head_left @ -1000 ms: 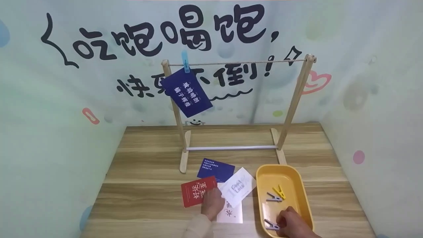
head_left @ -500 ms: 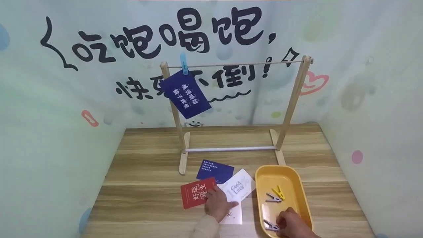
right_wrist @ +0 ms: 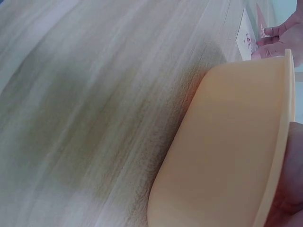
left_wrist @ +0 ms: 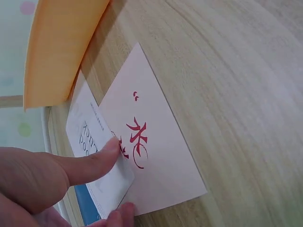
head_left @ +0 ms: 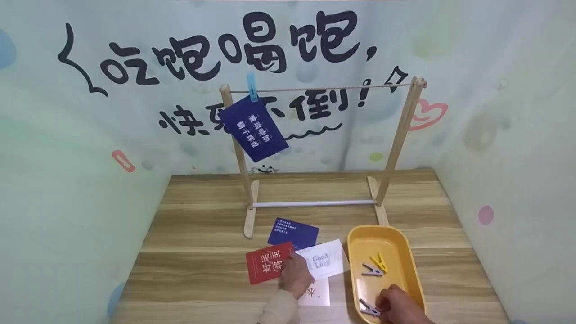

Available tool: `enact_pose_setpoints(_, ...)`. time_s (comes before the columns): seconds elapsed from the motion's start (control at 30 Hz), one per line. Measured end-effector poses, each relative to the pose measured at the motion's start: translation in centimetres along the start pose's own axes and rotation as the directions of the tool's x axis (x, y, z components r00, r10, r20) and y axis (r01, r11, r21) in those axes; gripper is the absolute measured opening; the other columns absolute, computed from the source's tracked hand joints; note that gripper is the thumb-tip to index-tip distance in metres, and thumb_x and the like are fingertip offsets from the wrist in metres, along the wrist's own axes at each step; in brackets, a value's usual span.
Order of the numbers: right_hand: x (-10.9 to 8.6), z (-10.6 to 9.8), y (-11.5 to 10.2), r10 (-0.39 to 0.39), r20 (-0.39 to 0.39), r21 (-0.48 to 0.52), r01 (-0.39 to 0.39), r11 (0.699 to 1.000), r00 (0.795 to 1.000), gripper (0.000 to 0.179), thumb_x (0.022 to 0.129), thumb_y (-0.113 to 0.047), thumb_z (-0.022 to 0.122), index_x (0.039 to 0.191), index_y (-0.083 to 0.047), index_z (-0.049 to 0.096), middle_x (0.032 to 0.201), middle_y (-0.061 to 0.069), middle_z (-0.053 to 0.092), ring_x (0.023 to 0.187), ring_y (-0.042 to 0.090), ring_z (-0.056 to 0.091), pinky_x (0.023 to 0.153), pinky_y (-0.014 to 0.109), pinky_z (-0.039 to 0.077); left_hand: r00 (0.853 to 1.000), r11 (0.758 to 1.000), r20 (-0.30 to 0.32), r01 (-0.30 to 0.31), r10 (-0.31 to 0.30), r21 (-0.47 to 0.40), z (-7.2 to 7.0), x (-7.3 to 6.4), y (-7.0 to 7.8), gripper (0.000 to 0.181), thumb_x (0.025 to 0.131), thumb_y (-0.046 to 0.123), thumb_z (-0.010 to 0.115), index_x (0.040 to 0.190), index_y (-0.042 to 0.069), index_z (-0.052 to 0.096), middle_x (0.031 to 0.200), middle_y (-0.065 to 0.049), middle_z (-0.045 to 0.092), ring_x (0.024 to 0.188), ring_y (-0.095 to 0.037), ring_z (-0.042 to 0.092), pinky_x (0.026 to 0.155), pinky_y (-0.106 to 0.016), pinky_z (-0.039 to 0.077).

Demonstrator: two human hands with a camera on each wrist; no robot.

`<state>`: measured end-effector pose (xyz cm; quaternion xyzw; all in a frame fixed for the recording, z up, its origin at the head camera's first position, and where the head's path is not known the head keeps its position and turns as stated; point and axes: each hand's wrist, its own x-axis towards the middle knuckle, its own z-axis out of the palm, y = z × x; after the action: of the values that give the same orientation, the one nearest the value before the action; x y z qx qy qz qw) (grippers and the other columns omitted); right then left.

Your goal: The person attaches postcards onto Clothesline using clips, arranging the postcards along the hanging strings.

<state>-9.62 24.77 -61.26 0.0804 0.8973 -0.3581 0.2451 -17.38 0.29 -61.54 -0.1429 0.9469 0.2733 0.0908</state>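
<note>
My left hand (head_left: 297, 274) pinches a white "Good Luck" card (head_left: 326, 258) between thumb and fingers; in the left wrist view the card (left_wrist: 97, 151) tilts up, bent at its near edge. Under it lies a pale card with red characters (left_wrist: 156, 156). Beside that hand is a red card (head_left: 265, 265), and behind it a dark blue card (head_left: 292, 233). My right hand (head_left: 400, 306) is inside the yellow tray (head_left: 411, 256), its curled fingers at one end of a grey clothespin (head_left: 369, 308); the fingertips are partly hidden.
Another grey clothespin (head_left: 371, 270) and a yellow clothespin (head_left: 380, 262) lie in the tray. A wooden rack (head_left: 398, 144) stands behind, its string (head_left: 333, 87) holding a blue card (head_left: 255, 128) by a light blue clothespin (head_left: 252, 87). Patterned walls enclose the wooden table (head_left: 198, 270).
My left hand has shifted slightly right, spread its thumb over the "Good Luck" card, then pinched it; the card has turned and its edge has lifted. My right hand has stayed in the tray.
</note>
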Motion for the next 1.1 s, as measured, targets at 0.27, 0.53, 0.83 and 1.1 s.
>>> enact_pose_setpoints(0.27, 0.3, -0.2, 0.2, 0.014, 0.025, -0.058, -0.012, 0.998, 1.000, 0.021, 0.073, 0.010, 0.073, 0.079, -0.011, 0.070, 0.086, 0.004, 0.053, 0.079, 0.019, 0.052, 0.075, 0.030, 0.044, 0.997, 0.998, 0.078, 0.000, 0.006, -0.070, -1.4, 1.2, -0.9, 0.028, 0.073, -0.006, 0.076, 0.096, -0.001, 0.061, 0.087, -0.015, 0.066, 0.081, -0.031, 0.064, 0.080, -0.049, 0.056)
enact_pose_setpoints(0.53, 0.4, -0.1, 0.3, 0.063, 0.038, -0.008, -0.063, 0.998, 0.997, 0.019, 0.074, 0.009, 0.073, 0.080, -0.009, 0.070, 0.087, 0.005, 0.055, 0.080, 0.019, 0.054, 0.076, 0.031, 0.046, 0.995, 0.998, 0.078, -0.059, 0.060, -0.022, -1.8, 1.3, -0.6, 0.008, 0.079, 0.000, 0.069, 0.085, -0.001, 0.064, 0.082, -0.015, 0.064, 0.079, -0.029, 0.062, 0.077, -0.045, 0.055)
enact_pose_setpoints(0.83, 0.2, 0.0, 0.5, -0.041, -0.035, -0.087, 0.038, 0.996, 0.999, 0.023, 0.074, 0.010, 0.074, 0.077, -0.012, 0.070, 0.083, 0.002, 0.054, 0.077, 0.016, 0.052, 0.070, 0.027, 0.044, 1.000, 0.999, 0.009, -0.023, 0.022, 0.039, -0.9, 1.6, 0.4, 0.057, 0.068, 0.023, 0.091, 0.101, -0.009, 0.058, 0.097, -0.025, 0.057, 0.081, -0.037, 0.064, 0.075, -0.049, 0.058)
enact_pose_setpoints(1.1, 0.1, 0.0, 0.3, -0.011, -0.080, -0.112, 0.002, 0.994, 0.997, 0.016, 0.079, 0.003, 0.076, 0.077, -0.011, 0.070, 0.082, 0.001, 0.054, 0.075, 0.015, 0.052, 0.069, 0.027, 0.043, 1.000, 0.998, -0.017, -0.022, 0.023, 0.067, -0.5, 2.1, -0.2, 0.056, 0.062, 0.022, 0.095, 0.097, -0.004, 0.060, 0.088, -0.018, 0.063, 0.081, -0.031, 0.065, 0.075, -0.045, 0.058)
